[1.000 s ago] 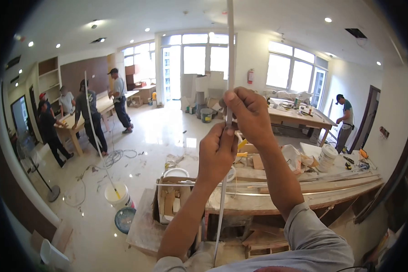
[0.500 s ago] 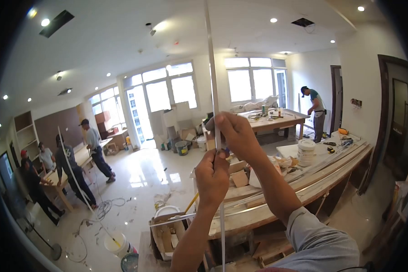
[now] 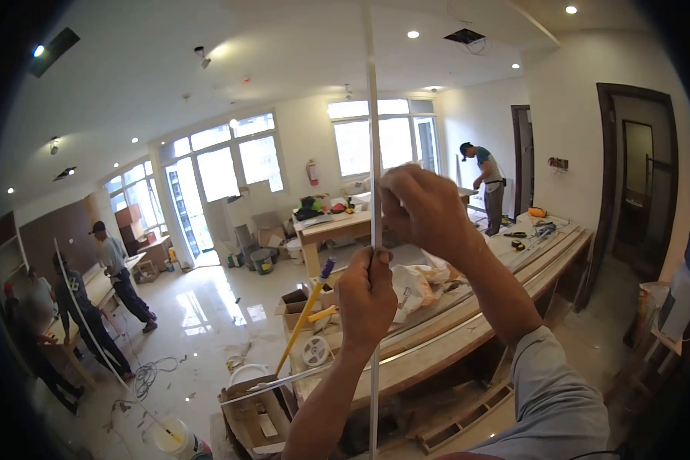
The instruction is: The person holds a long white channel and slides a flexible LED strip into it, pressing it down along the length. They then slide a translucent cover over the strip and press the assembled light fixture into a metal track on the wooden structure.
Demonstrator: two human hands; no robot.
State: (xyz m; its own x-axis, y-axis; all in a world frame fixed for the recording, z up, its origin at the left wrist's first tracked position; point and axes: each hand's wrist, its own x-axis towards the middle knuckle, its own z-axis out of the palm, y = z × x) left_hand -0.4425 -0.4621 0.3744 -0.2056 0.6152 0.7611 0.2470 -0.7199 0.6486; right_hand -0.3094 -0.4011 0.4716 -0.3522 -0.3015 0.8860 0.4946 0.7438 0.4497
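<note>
A long, thin, whitish strip stands upright in front of me, running from the top of the view to the bottom. My left hand is closed on it, thumb and fingers pinching it near mid-view. Higher up and just right of the strip is my right hand, its fingers curled inward and the knuckles facing me. I cannot tell what that hand holds, since its fingertips are hidden. Behind both hands lies a workbench with long boards, a crumpled white plastic bag and a white reel.
A yellow-handled tool leans by the bench's left end, above an open carton. A white bucket stands at lower left. One person works at the back right; several others work along a table at left.
My view has turned right, so the room shifts left. My right hand has moved slightly up and right, off the strip; the dark flat piece at its fingertips no longer shows. The left hand keeps its hold.
</note>
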